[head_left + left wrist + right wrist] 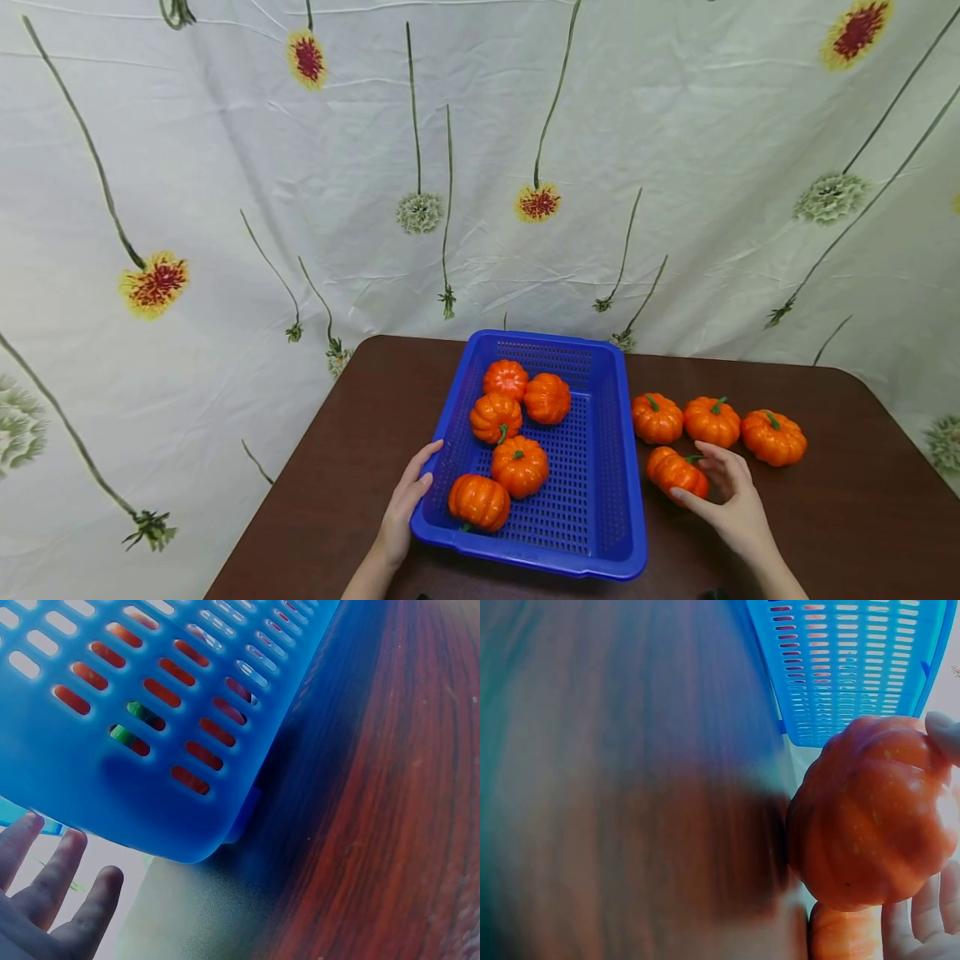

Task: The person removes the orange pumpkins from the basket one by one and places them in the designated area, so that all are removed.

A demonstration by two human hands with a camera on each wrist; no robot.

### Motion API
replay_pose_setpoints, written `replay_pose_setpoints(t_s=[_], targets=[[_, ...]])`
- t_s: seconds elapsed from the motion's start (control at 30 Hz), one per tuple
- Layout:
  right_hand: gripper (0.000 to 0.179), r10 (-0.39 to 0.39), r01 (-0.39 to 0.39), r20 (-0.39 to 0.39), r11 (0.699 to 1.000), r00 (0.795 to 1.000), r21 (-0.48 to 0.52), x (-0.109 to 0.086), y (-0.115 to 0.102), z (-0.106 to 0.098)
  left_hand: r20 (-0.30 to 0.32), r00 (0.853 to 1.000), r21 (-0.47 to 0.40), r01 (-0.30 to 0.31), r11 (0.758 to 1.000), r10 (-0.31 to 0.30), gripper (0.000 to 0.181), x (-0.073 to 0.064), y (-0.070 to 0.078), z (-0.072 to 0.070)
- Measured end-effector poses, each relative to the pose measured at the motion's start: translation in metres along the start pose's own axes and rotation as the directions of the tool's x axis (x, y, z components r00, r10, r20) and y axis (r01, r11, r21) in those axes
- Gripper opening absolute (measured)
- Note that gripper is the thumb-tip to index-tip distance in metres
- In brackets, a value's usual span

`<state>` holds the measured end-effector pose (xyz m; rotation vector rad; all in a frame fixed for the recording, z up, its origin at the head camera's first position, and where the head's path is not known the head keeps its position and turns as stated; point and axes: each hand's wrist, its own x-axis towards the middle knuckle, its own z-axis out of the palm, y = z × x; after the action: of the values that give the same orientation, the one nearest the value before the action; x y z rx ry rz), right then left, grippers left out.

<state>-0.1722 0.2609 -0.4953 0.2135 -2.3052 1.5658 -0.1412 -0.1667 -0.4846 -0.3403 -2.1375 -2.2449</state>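
A blue plastic basket (pixel 562 569) with slotted walls stands on the table, holding several small orange pumpkins (pixel 521 467) in its left half. My left hand (pixel 401 507) rests against the basket's left rim, fingers fairly straight; in the left wrist view its fingertips (pixel 73 838) meet the rim. Right of the basket, my right hand (pixel 731 500) holds an orange pumpkin (pixel 675 472) with a green stem, thumb on the near side and fingers on the far side. That pumpkin (pixel 870 817) fills much of the right wrist view, with the thumb at its upper right.
Three more pumpkins (pixel 712 422) sit in a row behind the right hand, beside the basket's right wall. The dark brown wooden table (pixel 315 492) reaches back to a white flower-printed cloth (pixel 360 167) hanging behind it.
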Motion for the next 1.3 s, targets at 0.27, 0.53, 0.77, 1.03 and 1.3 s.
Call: replay_pose_setpoints(t_s=[0.27, 0.53, 0.77, 1.03, 1.3], targets=[[0.079, 0.021, -0.021, -0.001, 0.999, 1.0, -0.038, 0.0, 0.003, 0.0, 0.038, 0.999, -0.013, -0.017, 1.0, 0.018, 0.045, 0.0, 0.001, -0.001], [0.086, 0.075, -0.07, 0.079, 0.995, 0.994, -0.066, -0.002, 0.002, -0.002, 0.012, 1.0, -0.004, 0.004, 1.0, -0.004, 0.044, 0.0, 0.002, 0.002], [0.091, 0.096, -0.085, 0.13, 0.992, 0.987, -0.09, -0.003, 0.005, -0.001, -0.003, 1.0, 0.008, 0.01, 1.0, -0.01, 0.044, 0.0, 0.002, 0.002], [0.091, 0.103, -0.086, 0.142, 0.989, 0.985, -0.12, -0.002, 0.011, 0.005, -0.002, 1.0, -0.001, -0.008, 1.0, 0.008, 0.044, 0.0, 0.002, 0.002], [0.092, 0.119, -0.096, 0.14, 0.982, 0.983, -0.162, 0.001, 0.016, 0.009, -0.01, 1.0, 0.004, 0.004, 1.0, -0.004, 0.045, -0.001, 0.002, 0.001]])
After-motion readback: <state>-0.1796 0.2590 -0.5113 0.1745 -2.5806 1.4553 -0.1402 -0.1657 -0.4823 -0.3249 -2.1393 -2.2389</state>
